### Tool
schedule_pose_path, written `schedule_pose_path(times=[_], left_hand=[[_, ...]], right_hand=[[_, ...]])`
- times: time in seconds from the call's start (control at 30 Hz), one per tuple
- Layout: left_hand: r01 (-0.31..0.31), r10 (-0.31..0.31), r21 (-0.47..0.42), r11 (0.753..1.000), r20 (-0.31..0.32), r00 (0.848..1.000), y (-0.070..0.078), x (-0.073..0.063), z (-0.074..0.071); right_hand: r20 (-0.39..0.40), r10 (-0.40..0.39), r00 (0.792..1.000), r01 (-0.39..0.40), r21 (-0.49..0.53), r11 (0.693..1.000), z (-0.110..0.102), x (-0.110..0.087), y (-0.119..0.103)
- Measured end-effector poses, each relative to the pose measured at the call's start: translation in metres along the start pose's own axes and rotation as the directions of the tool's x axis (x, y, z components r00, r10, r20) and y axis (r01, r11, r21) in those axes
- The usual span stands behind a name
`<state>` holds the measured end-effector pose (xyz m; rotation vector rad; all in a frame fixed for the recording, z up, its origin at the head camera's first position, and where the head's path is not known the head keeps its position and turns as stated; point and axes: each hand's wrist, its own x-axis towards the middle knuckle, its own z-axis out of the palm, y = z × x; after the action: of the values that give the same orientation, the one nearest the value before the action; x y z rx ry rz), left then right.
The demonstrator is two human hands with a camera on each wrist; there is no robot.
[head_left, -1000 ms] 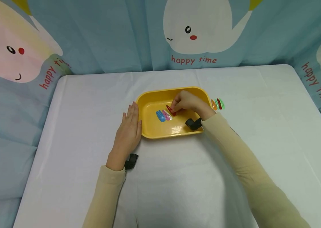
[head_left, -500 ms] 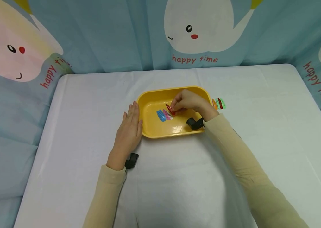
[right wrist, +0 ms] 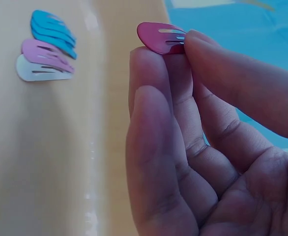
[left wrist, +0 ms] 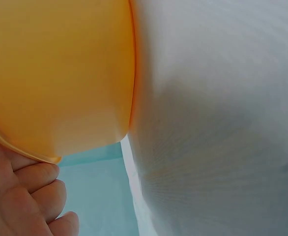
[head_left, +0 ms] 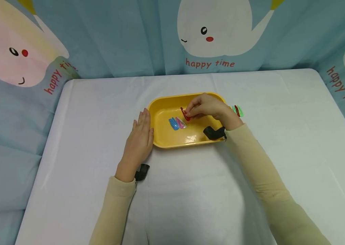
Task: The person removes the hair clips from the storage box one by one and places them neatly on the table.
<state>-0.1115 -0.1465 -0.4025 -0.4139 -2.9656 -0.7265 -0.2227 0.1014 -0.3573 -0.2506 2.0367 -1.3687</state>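
My right hand pinches a red snap hair clip between thumb and fingers, above the yellow tray. In the right wrist view the hair clip is raised off the tray floor. Blue hair clips, a pink hair clip and a white one lie together in the tray, left of this hand. My left hand rests along the tray's left side with its fingers straight. In the left wrist view its fingertips touch the tray's rim.
Several green and red hair clips lie on the white-covered table, just right of the tray, partly hidden by my right wrist. A blue patterned curtain hangs behind the table.
My right hand has lifted the red hair clip up from beside the pink and white ones and drawn it slightly right. My left hand keeps its place at the tray.
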Motion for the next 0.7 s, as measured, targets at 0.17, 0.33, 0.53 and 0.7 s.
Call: schedule_pose_path(times=[0.17, 0.33, 0.53, 0.7], left_hand=[[0.000, 0.000, 0.002, 1.000, -0.003, 1.000, 0.000, 0.000, 0.000], [-0.008, 0.008, -0.001, 1.000, -0.009, 1.000, -0.001, 0.000, 0.001], [0.001, -0.001, 0.001, 1.000, 0.000, 1.000, -0.001, 0.001, 0.001], [0.010, -0.010, 0.003, 1.000, 0.002, 1.000, -0.001, 0.000, 0.001]], right_hand=[[-0.014, -0.024, 1.000, 0.025, 0.045, 0.999, -0.003, -0.007, -0.002], [-0.026, -0.041, 0.999, 0.043, 0.066, 0.997, -0.006, -0.012, -0.001], [-0.040, -0.055, 0.998, 0.057, 0.071, 0.996, -0.009, -0.018, 0.001], [-0.035, -0.073, 0.997, 0.076, 0.094, 0.993, -0.008, -0.024, 0.002]])
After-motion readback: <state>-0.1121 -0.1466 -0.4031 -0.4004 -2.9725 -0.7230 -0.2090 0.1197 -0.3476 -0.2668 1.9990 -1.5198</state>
